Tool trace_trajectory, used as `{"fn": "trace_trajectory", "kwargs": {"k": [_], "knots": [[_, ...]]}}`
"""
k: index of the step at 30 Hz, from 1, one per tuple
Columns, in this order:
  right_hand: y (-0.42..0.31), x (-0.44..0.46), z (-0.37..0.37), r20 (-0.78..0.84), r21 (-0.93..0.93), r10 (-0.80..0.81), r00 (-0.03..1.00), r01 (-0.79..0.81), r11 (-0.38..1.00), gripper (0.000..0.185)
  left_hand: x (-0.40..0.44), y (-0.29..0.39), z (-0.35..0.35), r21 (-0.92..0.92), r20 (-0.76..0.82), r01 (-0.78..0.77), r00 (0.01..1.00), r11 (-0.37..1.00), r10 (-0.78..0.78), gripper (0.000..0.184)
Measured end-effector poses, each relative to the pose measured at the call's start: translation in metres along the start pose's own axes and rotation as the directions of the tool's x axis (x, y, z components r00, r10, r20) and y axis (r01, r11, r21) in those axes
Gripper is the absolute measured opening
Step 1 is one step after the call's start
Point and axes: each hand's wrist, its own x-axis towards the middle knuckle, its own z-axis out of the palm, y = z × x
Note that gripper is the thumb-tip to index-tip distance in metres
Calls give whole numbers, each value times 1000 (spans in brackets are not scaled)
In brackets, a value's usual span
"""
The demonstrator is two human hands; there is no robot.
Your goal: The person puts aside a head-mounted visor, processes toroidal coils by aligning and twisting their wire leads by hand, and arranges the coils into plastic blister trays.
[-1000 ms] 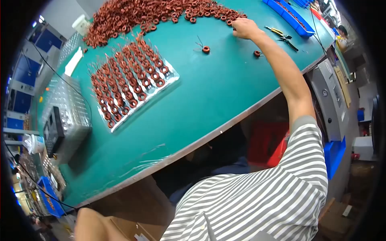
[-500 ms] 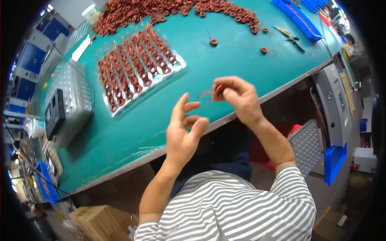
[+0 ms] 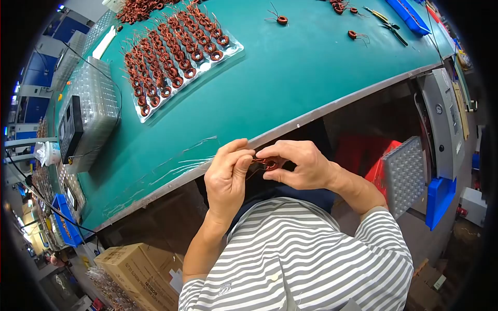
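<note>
Head view: a toroidal coil [image 3: 271,165] with copper-coloured windings sits just past the bench's near edge, partly covered by the right hand [image 3: 307,165], whose thumb and forefinger are clamped on it. The left hand [image 3: 226,173] pinches the coil's wire leads [image 3: 259,160]; its fingertips hide their ends. The frame's top cuts off the heaped coils [image 3: 139,10] behind a clear plastic tray [image 3: 193,81] filled with coils. Half a second ago the hands were apart, the left one spread and empty; now they meet, lower in view.
</note>
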Motion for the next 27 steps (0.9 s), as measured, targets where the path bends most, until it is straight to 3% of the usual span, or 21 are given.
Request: {"fn": "trace_trajectory", "kwargs": {"k": [2,4,8,11,14,15,17,20,27], "knots": [[5,-3,7,-20,52,-12,1000,13,999,35,-6,1,0,-21,4,42,999,999,-42,16],[7,-4,9,-23,50,-15,1000,16,999,32,-7,-1,1,54,-59,-124,990,991,127,16],[4,-6,4,3,-6,1,1000,-1,1000,27,-21,-1,1,82,-90,-278,954,957,285,15],[5,-6,0,11,-15,12,1000,-12,1000,25,-20,0,2,1,-94,-263,960,965,262,15],[7,-10,-1,-9,1,53,999,-53,999,26,-20,3,0,-154,-12,15,1000,988,-17,18],[9,-11,0,-17,5,29,999,-29,1000,28,-25,-5,1,-180,-27,4,1000,984,-9,22],[6,-14,0,-34,34,36,999,-35,999,33,-37,-3,1,-402,32,226,972,887,-233,28],[11,-18,2,-25,39,-6,1000,7,999,35,-42,-7,-3,-527,322,479,877,702,-356,36],[16,-24,9,40,62,11,999,-14,998,37,-48,-15,1,-454,426,597,798,662,-427,33]]}}
